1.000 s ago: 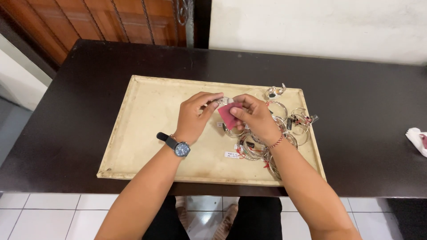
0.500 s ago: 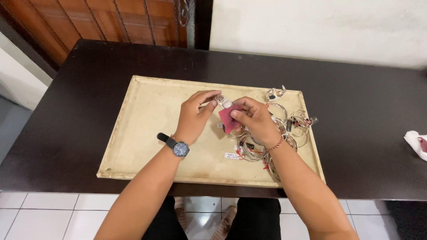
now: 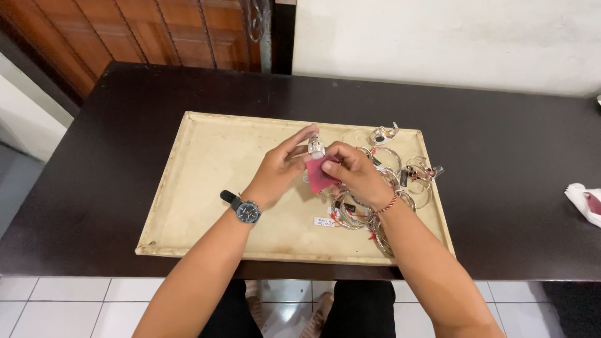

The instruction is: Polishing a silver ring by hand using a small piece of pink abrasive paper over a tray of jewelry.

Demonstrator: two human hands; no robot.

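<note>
At the bottom, the person's knees and a shoe show over white floor tiles. Both arms reach up over the near edge of the dark tabletop to a flat cream tray.

The left hand wears a dark watch on its wrist. Its fingers are curled, and the thumb and first finger pinch a small silver ring — the ring sits just above the tray, near the tray's middle. The right hand has a red-and-white string band on its wrist. Its fingers are closed on a small pink cloth, and the cloth touches the ring from below. The two hands meet at the ring.

Just beside the right hand, on the right part of the tray, lies a pile of silver bangles with small tags and bits of red thread. A little farther back on the tray sits another ring with a dark stone.

Well off to the right, at the edge of the tabletop, lies a white cloth. Behind the tabletop stand a brown wooden door and a pale wall.
</note>
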